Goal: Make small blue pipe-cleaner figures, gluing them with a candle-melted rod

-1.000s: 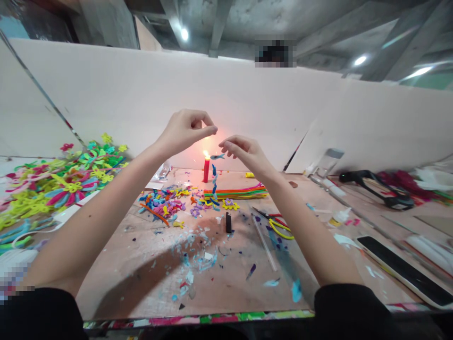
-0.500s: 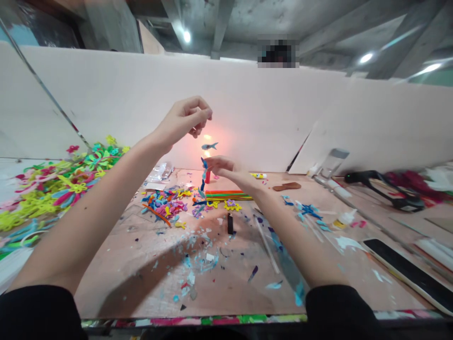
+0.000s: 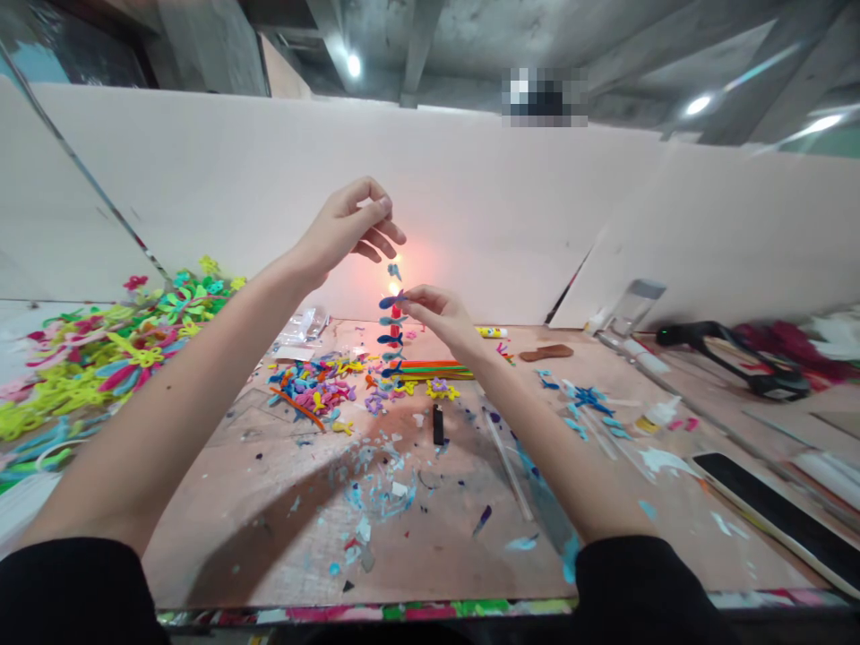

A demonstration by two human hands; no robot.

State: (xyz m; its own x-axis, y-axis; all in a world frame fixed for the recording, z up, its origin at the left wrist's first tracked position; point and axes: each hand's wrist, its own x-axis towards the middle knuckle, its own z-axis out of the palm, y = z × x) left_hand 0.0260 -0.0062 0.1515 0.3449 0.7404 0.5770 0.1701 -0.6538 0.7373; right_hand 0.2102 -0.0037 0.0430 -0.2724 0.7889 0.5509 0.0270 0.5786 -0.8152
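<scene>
Raised above the table, my left hand (image 3: 359, 222) pinches thumb and forefinger together; whatever is between them is too thin to see. Below it hangs a vertical row of several small fish shapes, light blue and dark blue in turn. The top light blue fish (image 3: 393, 270) is turned nearly edge-on. My right hand (image 3: 435, 309) pinches a dark blue fish (image 3: 390, 303) by its tail end. A lit red candle (image 3: 395, 333) stands right behind the row, its flame close to the upper fish. The lowest dark blue fish (image 3: 391, 370) hangs beside the orange and green strips (image 3: 434, 366).
Colourful small cut-outs (image 3: 322, 390) lie in a pile left of the candle, and flower shapes (image 3: 144, 354) are heaped at far left. A black lighter (image 3: 438, 424) lies mid-table among scraps. Rightward are a glue bottle (image 3: 659, 414) and a phone (image 3: 772, 511). A white partition (image 3: 470, 206) stands behind.
The row of fish has turned and straightened, so several now show side-on. My left hand's lower fingers have spread, and my right hand has shifted slightly to the right.
</scene>
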